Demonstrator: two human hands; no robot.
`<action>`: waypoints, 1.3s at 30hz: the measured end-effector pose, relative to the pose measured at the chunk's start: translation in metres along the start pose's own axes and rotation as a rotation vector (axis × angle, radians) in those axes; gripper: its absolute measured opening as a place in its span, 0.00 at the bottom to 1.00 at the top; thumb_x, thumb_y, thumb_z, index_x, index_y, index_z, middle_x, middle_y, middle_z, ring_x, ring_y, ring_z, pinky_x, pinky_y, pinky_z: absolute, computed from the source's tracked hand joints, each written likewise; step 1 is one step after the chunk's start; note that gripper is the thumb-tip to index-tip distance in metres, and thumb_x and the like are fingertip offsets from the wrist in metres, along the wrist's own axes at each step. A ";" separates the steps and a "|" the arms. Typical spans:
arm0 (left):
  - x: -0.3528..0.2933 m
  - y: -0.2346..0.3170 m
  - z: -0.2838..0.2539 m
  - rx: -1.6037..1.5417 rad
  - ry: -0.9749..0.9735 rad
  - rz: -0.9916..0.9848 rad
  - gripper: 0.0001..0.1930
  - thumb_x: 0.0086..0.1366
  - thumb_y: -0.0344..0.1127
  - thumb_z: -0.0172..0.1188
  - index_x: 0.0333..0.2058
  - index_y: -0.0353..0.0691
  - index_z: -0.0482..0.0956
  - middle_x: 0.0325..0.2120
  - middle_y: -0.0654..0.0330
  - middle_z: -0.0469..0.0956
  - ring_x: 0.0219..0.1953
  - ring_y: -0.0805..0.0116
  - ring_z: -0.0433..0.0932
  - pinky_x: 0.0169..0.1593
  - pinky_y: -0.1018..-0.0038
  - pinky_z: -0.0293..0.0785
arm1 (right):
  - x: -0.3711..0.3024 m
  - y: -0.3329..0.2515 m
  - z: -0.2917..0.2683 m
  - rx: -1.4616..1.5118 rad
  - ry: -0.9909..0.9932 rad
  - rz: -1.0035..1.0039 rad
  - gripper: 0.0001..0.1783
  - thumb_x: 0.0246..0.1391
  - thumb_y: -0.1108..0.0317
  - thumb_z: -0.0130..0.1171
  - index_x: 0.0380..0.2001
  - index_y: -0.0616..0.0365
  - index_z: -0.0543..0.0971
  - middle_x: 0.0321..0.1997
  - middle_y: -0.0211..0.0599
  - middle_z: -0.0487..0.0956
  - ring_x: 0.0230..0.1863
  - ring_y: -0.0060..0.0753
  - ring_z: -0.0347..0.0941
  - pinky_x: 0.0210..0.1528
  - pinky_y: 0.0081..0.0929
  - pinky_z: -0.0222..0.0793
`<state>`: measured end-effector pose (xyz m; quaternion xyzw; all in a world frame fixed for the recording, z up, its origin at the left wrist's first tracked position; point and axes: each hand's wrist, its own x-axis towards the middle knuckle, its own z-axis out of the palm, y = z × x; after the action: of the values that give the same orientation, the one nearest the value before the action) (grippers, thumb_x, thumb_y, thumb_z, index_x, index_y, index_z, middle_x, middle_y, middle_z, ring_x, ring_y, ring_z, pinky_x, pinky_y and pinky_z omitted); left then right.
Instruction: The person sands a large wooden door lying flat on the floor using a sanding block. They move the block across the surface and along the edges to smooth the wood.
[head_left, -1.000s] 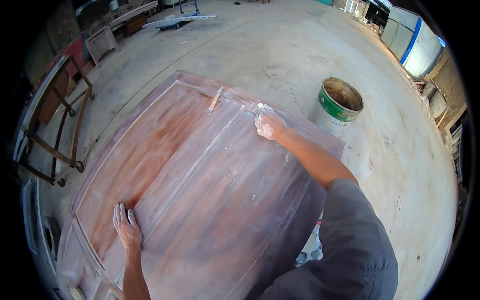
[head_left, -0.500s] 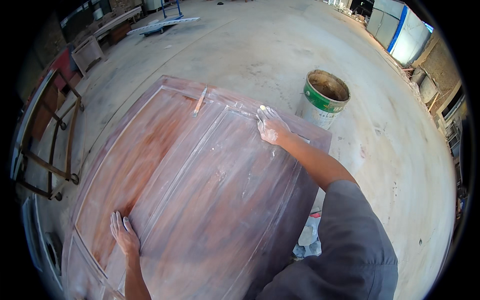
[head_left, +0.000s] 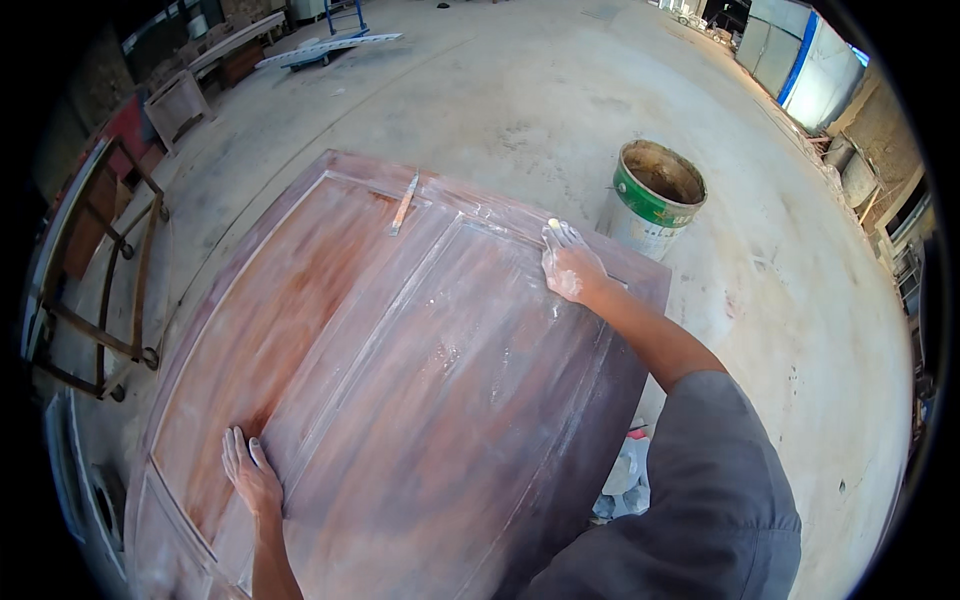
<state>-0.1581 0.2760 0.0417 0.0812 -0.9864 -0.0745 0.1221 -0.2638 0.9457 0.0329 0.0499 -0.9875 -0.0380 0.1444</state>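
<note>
A large reddish-brown wooden panel (head_left: 400, 350), like a door, lies before me with raised moulding lines and pale dust smeared over it. My left hand (head_left: 252, 473) rests flat on its left part, fingers stretched and holding nothing visible. Near the far right edge my right hand (head_left: 572, 265), coated with white powder, lies palm down along the moulding with its fingers extended. A small pale yellow bit shows at one fingertip; whether it is a covering or a held piece I cannot tell. On the panel's far edge lies a slim tool (head_left: 403, 205) with an orange-brown middle.
Just beyond the panel's right corner stands a white and green bucket (head_left: 655, 195), stained inside. A wheeled metal frame (head_left: 100, 270) is at the left. Beside my right sleeve, below the panel, is a pale bag-like heap (head_left: 625, 478). Benches (head_left: 225, 50) stand far left.
My right hand has slid a little to the right along the far moulding. My left hand stays in place on the panel. The whole view has shifted slightly.
</note>
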 end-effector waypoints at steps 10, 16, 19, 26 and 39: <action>0.013 -0.001 0.013 -0.008 0.028 0.076 0.26 0.78 0.45 0.43 0.67 0.35 0.66 0.68 0.46 0.64 0.72 0.50 0.58 0.75 0.56 0.49 | 0.086 -0.038 0.011 0.145 -0.057 0.151 0.32 0.61 0.60 0.48 0.63 0.72 0.69 0.69 0.65 0.66 0.72 0.63 0.59 0.76 0.47 0.50; 0.000 -0.012 0.008 0.018 0.027 0.025 0.27 0.78 0.46 0.42 0.68 0.35 0.65 0.69 0.46 0.63 0.72 0.50 0.58 0.74 0.56 0.49 | -0.078 0.026 -0.028 -0.057 -0.014 0.315 0.31 0.63 0.59 0.45 0.63 0.70 0.70 0.69 0.62 0.67 0.73 0.63 0.57 0.77 0.49 0.48; 0.004 -0.004 0.005 0.003 0.037 0.052 0.27 0.78 0.47 0.42 0.67 0.35 0.67 0.68 0.45 0.65 0.72 0.48 0.59 0.74 0.56 0.51 | -0.083 0.011 -0.061 -0.163 -0.212 0.325 0.31 0.63 0.59 0.46 0.63 0.69 0.70 0.69 0.62 0.67 0.73 0.64 0.58 0.76 0.50 0.49; 0.013 -0.019 0.017 -0.039 0.100 0.101 0.27 0.78 0.46 0.44 0.64 0.30 0.69 0.65 0.42 0.68 0.69 0.45 0.63 0.72 0.56 0.55 | -0.119 0.054 -0.046 -0.031 0.130 0.298 0.30 0.61 0.62 0.48 0.60 0.75 0.70 0.66 0.67 0.68 0.68 0.64 0.65 0.72 0.49 0.56; 0.013 -0.020 0.020 -0.002 0.077 0.103 0.28 0.78 0.49 0.43 0.64 0.32 0.70 0.66 0.44 0.67 0.69 0.48 0.63 0.72 0.58 0.56 | -0.185 0.014 -0.104 0.191 0.021 0.320 0.27 0.61 0.68 0.48 0.60 0.77 0.69 0.66 0.72 0.67 0.69 0.68 0.62 0.73 0.49 0.56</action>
<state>-0.1729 0.2562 0.0224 0.0332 -0.9837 -0.0661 0.1638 -0.0592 0.9737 0.0811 -0.0941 -0.9804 0.0801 0.1533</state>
